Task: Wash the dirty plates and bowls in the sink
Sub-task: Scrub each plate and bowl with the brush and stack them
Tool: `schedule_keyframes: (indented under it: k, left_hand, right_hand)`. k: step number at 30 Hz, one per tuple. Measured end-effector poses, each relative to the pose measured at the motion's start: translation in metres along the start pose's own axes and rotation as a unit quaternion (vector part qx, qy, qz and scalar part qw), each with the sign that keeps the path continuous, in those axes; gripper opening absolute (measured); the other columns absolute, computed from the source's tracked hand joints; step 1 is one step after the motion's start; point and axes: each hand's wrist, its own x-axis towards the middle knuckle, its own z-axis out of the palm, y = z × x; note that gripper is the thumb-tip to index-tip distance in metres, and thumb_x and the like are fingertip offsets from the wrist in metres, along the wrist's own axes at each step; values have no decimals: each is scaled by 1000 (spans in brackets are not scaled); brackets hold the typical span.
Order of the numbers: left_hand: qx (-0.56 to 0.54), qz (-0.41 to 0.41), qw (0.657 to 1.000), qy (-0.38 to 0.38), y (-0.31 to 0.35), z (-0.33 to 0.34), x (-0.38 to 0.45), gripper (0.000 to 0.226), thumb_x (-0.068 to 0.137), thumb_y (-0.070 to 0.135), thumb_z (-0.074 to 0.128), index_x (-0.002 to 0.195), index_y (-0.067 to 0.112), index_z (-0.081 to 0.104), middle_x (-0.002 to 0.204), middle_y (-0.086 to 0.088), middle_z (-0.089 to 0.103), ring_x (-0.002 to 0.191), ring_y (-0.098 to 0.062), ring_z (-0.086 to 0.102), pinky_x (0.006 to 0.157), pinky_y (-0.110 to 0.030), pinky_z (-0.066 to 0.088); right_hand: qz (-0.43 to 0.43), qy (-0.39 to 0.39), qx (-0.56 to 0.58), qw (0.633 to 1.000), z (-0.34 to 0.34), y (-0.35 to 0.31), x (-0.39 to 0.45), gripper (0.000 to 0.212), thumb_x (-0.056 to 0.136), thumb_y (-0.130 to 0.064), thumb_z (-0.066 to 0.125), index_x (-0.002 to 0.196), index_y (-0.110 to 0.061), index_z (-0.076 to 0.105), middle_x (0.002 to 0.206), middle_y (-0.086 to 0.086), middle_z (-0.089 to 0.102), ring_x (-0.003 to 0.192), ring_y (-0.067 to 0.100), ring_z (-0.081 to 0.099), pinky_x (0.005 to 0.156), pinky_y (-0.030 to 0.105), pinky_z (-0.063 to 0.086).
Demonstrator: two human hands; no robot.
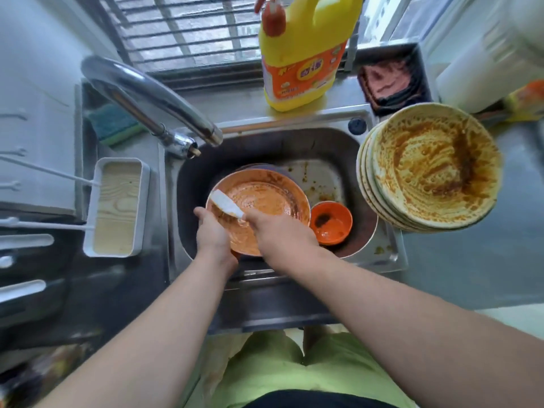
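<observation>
An orange plate [265, 198] smeared with sauce is tilted inside the steel sink [338, 142]. My left hand [210, 234] grips its near left rim. My right hand [279, 234] holds a white scraper [225, 203], whose blade lies on the plate's left side. A small orange bowl [331, 222] with a dark stain sits just right of the plate. More dirty dishes lie under and behind the plate, mostly hidden. A stack of several sauce-stained pale plates [429, 166] stands on the counter to the right of the sink.
The chrome faucet [147, 98] arches over the sink's left rear. A yellow detergent bottle [303, 54] stands behind the sink, a green sponge [113, 123] at left, a dark cloth [388, 81] at right. A white tray [117, 207] sits on the left counter.
</observation>
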Motion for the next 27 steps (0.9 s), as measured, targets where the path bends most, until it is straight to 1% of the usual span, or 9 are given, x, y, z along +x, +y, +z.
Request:
schedule_keyframes:
  k: [2, 4, 8, 12, 14, 19, 21, 23, 27]
  left_hand:
    - [54, 51, 997, 14, -10, -1, -5, 52, 107, 61, 32, 139, 26, 54, 132, -3, 68, 115, -26, 68, 102, -52, 56]
    - [100, 87, 990, 42, -8, -2, -5, 51, 108, 56, 35, 149, 30, 51, 141, 1, 62, 125, -23, 61, 110, -48, 50]
    - [134, 134, 978, 86, 12, -4, 4, 46, 110, 53, 37, 148, 33, 54, 139, 2, 62, 126, -23, 59, 112, -48, 48]
    - [144, 135, 975, 106, 13, 1, 3, 49, 106, 60, 34, 146, 38, 53, 135, 2, 62, 123, -25, 59, 110, -49, 49]
    - [143, 132, 977, 91, 8, 2, -8, 50, 104, 63, 33, 141, 37, 55, 130, 0, 64, 119, -27, 62, 109, -51, 51]
    - [85, 111, 990, 36, 18, 0, -44, 43, 110, 56, 31, 138, 32, 53, 130, -8, 66, 114, -30, 66, 100, -56, 55]
    - [83, 118, 989, 28, 30, 0, -56, 37, 112, 53, 28, 132, 31, 51, 119, -6, 67, 104, -27, 67, 89, -47, 58]
    - [84, 125, 989, 4, 40, 3, -66, 32, 113, 49, 26, 127, 32, 49, 109, -3, 67, 95, -22, 67, 77, -38, 57]
    - [104, 132, 982, -88, 46, 28, -74, 47, 107, 61, 35, 131, 27, 56, 119, -5, 73, 105, -23, 72, 83, -41, 60]
  right_hand:
    - [38, 27, 3, 999, -14, 6, 19, 55, 103, -10, 36, 144, -46, 38, 114, 11, 64, 102, 38, 64, 70, 42, 45]
    - [80, 50, -8, 995, -28, 31, 25, 51, 102, -7, 37, 140, -41, 41, 113, 11, 66, 95, 36, 64, 67, 43, 48]
    - [110, -5, -39, 993, -19, 74, -16, 34, 102, -10, 45, 126, -34, 43, 104, 11, 66, 85, 36, 65, 70, 45, 58]
    - [36, -47, 86, 995, 7, 45, -54, 15, 110, -29, 38, 120, -37, 45, 103, 8, 69, 92, 37, 64, 80, 50, 58]
    - [8, -34, 144, 989, 4, 20, -50, 17, 111, -39, 36, 123, -39, 48, 111, 10, 70, 100, 38, 64, 84, 47, 55]
    - [20, 98, 148, 984, -37, 23, -24, 27, 109, -52, 39, 133, -41, 43, 110, 4, 71, 98, 35, 67, 80, 49, 58]
    - [52, 150, 103, 982, -54, 47, -24, 22, 107, -52, 45, 124, -38, 44, 101, 1, 71, 89, 34, 67, 74, 47, 59]
    - [62, 180, 86, 978, -65, 65, -32, 14, 104, -44, 49, 113, -34, 46, 94, 0, 70, 83, 34, 66, 70, 46, 58]
    - [29, 257, 166, 952, -82, 86, -64, 14, 101, -23, 54, 112, -33, 55, 79, -3, 65, 71, 27, 63, 63, 46, 54]
